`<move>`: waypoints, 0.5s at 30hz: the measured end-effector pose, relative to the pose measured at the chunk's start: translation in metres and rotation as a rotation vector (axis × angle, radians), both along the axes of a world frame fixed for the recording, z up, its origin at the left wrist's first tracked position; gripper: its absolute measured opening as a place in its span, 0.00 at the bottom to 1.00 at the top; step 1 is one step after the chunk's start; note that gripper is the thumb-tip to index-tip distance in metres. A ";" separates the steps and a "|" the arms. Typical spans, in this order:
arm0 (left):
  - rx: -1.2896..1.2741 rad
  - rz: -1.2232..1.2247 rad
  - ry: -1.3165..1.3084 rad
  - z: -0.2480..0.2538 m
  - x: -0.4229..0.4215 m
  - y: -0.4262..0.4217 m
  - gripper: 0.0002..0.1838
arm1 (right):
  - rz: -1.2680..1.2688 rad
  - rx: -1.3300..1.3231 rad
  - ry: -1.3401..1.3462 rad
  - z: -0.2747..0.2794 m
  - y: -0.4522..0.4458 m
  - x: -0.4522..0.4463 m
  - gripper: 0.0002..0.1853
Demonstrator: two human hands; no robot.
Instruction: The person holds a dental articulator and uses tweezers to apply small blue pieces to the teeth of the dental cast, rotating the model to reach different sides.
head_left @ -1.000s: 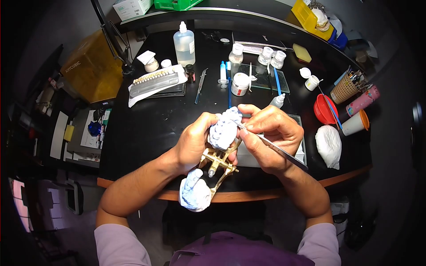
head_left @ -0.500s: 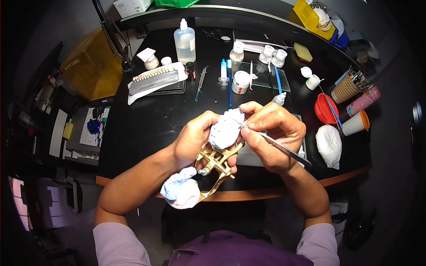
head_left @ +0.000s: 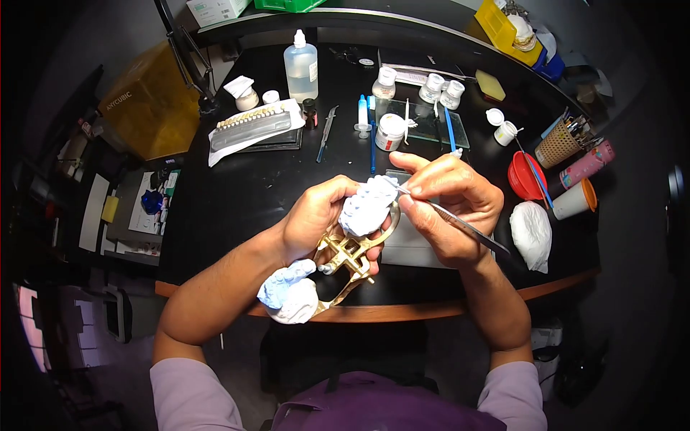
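My left hand (head_left: 316,213) is wrapped round a brass-coloured hinged frame (head_left: 348,253) and the pale blue dental cast (head_left: 365,208) at its upper end. A second blue cast on a white base (head_left: 289,293) hangs at the frame's lower left end, over the table's front edge. In a pinch, my right hand (head_left: 453,208) holds a slim metal tool (head_left: 460,224). The tool's tip is at the upper right edge of the upper cast; whether it touches is too small to tell. Some fingers of my left hand show below the cast, behind the frame.
Beyond my hands are a clear bottle (head_left: 301,68), a tooth shade guide (head_left: 255,126), a white jar (head_left: 389,132), a syringe (head_left: 362,115) and a knife (head_left: 327,133). At the right are a red bowl (head_left: 527,177), a white cup (head_left: 573,200) and a crumpled white bundle (head_left: 531,235).
The frame has turned, and its lower cast has swung left and slightly up. My right hand has shifted a little right with the tool, whose tip is now nearer the upper cast's edge.
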State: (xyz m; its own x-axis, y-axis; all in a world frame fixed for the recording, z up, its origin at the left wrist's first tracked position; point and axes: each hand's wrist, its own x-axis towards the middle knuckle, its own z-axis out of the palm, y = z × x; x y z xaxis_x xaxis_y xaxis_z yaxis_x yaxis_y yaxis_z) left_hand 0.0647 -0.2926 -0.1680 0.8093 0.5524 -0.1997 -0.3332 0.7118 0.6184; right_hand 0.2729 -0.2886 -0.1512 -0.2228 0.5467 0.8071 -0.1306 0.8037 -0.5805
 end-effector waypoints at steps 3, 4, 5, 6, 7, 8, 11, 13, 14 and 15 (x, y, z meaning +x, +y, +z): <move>0.003 0.112 0.002 0.003 0.003 -0.003 0.30 | -0.019 0.039 -0.040 0.004 -0.006 -0.003 0.09; 0.039 0.104 0.019 0.003 0.002 -0.001 0.32 | -0.032 0.051 -0.052 0.005 -0.008 -0.004 0.09; 0.072 0.095 0.036 0.003 0.000 0.000 0.33 | -0.031 0.069 -0.069 0.005 -0.009 -0.005 0.09; 0.104 0.085 0.052 0.002 -0.001 0.001 0.34 | -0.017 0.073 -0.081 0.002 -0.009 -0.006 0.10; 0.081 0.091 0.110 0.003 -0.001 0.000 0.36 | -0.006 0.073 -0.098 0.002 -0.008 -0.007 0.10; 0.056 0.099 0.093 0.005 0.000 -0.002 0.36 | 0.005 0.072 -0.116 0.001 -0.008 -0.007 0.10; 0.002 0.107 0.058 0.005 0.004 -0.005 0.35 | -0.048 0.078 -0.064 -0.001 -0.004 -0.007 0.09; 0.003 0.086 0.055 0.003 0.005 -0.004 0.36 | -0.176 0.082 -0.048 -0.004 -0.002 -0.006 0.08; 0.017 0.077 0.059 0.003 0.005 -0.003 0.36 | -0.236 0.070 -0.021 -0.005 -0.002 -0.006 0.09; 0.029 0.066 0.063 0.004 0.004 -0.003 0.36 | -0.308 0.100 -0.052 -0.005 0.000 -0.005 0.11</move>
State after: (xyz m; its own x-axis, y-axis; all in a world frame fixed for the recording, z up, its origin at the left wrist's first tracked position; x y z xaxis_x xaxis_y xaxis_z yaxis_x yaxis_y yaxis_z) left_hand 0.0689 -0.2956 -0.1645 0.7575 0.6100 -0.2325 -0.3383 0.6714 0.6594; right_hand 0.2681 -0.2891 -0.1562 -0.1017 0.5137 0.8519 0.1550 0.8541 -0.4965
